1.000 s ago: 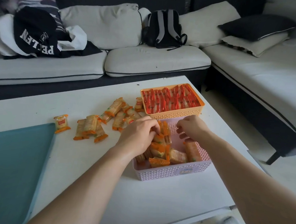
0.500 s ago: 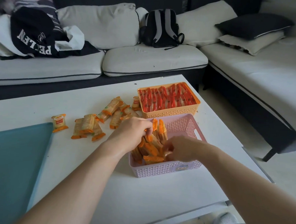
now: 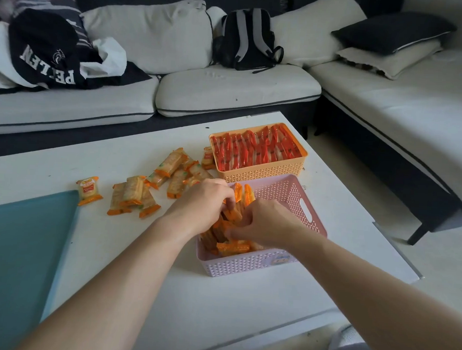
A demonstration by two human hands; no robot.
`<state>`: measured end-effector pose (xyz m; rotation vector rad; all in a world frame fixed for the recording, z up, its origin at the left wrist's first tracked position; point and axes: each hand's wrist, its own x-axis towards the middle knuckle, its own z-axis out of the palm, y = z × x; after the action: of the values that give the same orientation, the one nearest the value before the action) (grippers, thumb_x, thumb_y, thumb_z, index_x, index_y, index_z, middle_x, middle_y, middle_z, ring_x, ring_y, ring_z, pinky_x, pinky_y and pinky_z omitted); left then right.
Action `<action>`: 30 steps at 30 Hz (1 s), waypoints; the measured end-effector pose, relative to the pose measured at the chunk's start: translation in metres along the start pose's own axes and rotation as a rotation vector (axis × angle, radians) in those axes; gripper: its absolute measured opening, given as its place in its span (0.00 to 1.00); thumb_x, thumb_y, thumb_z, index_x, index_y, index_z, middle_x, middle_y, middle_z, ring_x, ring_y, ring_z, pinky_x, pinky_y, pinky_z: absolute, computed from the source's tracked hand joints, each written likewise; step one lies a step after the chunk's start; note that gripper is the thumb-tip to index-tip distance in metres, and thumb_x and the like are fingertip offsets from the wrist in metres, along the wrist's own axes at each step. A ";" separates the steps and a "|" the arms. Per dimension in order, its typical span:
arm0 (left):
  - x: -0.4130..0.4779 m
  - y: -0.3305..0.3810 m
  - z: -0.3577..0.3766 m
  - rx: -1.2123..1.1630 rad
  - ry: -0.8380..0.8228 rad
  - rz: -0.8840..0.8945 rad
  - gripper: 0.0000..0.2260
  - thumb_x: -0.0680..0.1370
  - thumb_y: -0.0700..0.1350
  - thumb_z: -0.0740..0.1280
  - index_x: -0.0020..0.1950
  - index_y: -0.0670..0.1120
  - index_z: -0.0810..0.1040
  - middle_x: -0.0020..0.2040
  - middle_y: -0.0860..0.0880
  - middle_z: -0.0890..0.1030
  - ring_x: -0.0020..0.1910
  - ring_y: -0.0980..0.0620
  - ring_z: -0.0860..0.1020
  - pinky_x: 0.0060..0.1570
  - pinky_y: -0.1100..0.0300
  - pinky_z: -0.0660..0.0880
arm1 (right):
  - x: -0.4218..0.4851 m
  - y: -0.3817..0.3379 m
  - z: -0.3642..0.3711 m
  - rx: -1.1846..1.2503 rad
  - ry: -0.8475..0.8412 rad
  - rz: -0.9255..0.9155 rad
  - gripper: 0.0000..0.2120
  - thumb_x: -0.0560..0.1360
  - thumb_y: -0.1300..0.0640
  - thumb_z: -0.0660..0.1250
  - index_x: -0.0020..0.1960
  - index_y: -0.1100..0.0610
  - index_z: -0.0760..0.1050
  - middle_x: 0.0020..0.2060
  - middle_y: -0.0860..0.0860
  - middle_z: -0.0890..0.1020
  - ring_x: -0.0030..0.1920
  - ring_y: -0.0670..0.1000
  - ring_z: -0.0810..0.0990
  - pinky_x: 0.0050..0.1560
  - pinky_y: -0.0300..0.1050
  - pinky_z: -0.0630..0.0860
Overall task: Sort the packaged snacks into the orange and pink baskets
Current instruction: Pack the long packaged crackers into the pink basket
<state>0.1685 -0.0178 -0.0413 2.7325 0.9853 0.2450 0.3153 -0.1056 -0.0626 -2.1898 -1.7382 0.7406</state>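
Note:
An orange basket (image 3: 264, 172) stands at the table's far right, packed with red snack packets (image 3: 255, 148). Directly in front of it sits a pink basket (image 3: 298, 202) holding orange-wrapped cracker packets (image 3: 232, 247) bunched in its left half. Both my hands are inside the pink basket. My left hand (image 3: 201, 202) curls over the upright packets at the basket's left wall. My right hand (image 3: 265, 220) presses against the same packets from the right. Loose orange cracker packets (image 3: 171, 163) lie scattered on the white table (image 3: 244, 304) left of the baskets.
A teal tray (image 3: 16, 257) covers the table's near left corner. One small packet (image 3: 88, 190) lies by its far edge. A white sofa (image 3: 229, 89) with a black backpack (image 3: 246, 39) and clothes runs behind and to the right of the table.
My right hand moved from the pink basket's far side down into its left half and now squeezes the cracker packets together against my left hand. The packets stand more bunched and upright.

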 end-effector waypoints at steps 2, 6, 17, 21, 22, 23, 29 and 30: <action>0.001 -0.001 0.002 -0.011 0.015 -0.004 0.11 0.78 0.35 0.71 0.44 0.51 0.84 0.60 0.51 0.82 0.64 0.52 0.78 0.54 0.55 0.78 | 0.000 -0.003 0.005 -0.034 0.015 -0.012 0.18 0.71 0.41 0.74 0.31 0.50 0.74 0.32 0.49 0.79 0.35 0.50 0.78 0.34 0.46 0.74; 0.000 -0.003 0.004 0.003 0.019 -0.029 0.14 0.78 0.32 0.69 0.44 0.52 0.82 0.58 0.52 0.82 0.60 0.53 0.80 0.50 0.61 0.75 | -0.002 -0.001 -0.010 -0.023 -0.068 -0.118 0.06 0.75 0.51 0.73 0.41 0.52 0.82 0.40 0.48 0.84 0.41 0.47 0.82 0.43 0.43 0.81; 0.001 -0.006 0.001 0.079 0.007 0.015 0.16 0.78 0.31 0.66 0.43 0.53 0.82 0.47 0.53 0.79 0.45 0.50 0.78 0.45 0.51 0.80 | -0.016 0.035 -0.058 0.721 0.036 0.135 0.05 0.80 0.65 0.66 0.46 0.65 0.78 0.42 0.58 0.87 0.43 0.54 0.88 0.45 0.48 0.85; 0.001 -0.005 0.000 0.087 0.000 0.035 0.15 0.77 0.30 0.66 0.45 0.50 0.84 0.49 0.51 0.80 0.47 0.48 0.79 0.46 0.50 0.80 | -0.005 0.025 -0.030 0.350 0.189 0.042 0.09 0.76 0.61 0.71 0.37 0.57 0.80 0.34 0.50 0.86 0.36 0.48 0.86 0.40 0.44 0.84; 0.001 -0.004 0.000 0.088 -0.004 0.034 0.15 0.77 0.31 0.66 0.45 0.50 0.84 0.49 0.51 0.81 0.48 0.48 0.79 0.47 0.50 0.80 | -0.003 0.020 -0.021 0.266 0.203 0.041 0.09 0.75 0.60 0.71 0.36 0.54 0.80 0.33 0.48 0.84 0.35 0.47 0.84 0.37 0.43 0.81; 0.001 -0.004 0.000 0.086 -0.008 0.028 0.14 0.78 0.32 0.67 0.46 0.50 0.85 0.50 0.51 0.81 0.49 0.48 0.80 0.48 0.50 0.80 | -0.001 0.016 -0.014 0.219 0.206 0.047 0.09 0.74 0.59 0.71 0.36 0.53 0.79 0.33 0.47 0.84 0.36 0.46 0.83 0.35 0.40 0.78; -0.003 0.003 -0.001 -0.124 -0.011 0.006 0.11 0.78 0.47 0.69 0.59 0.56 0.77 0.56 0.58 0.77 0.52 0.54 0.77 0.48 0.52 0.79 | 0.007 0.007 0.006 0.204 0.187 0.096 0.09 0.77 0.53 0.70 0.43 0.58 0.82 0.37 0.52 0.85 0.38 0.51 0.82 0.39 0.44 0.78; -0.004 0.004 0.001 -0.123 -0.029 0.011 0.11 0.78 0.51 0.70 0.59 0.58 0.75 0.55 0.58 0.75 0.52 0.54 0.75 0.47 0.52 0.79 | 0.008 0.008 0.004 0.217 0.152 0.104 0.12 0.78 0.52 0.68 0.42 0.59 0.83 0.36 0.53 0.85 0.38 0.53 0.83 0.41 0.47 0.79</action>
<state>0.1681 -0.0234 -0.0414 2.6231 0.9164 0.2579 0.3212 -0.1003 -0.0722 -2.1395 -1.4111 0.7286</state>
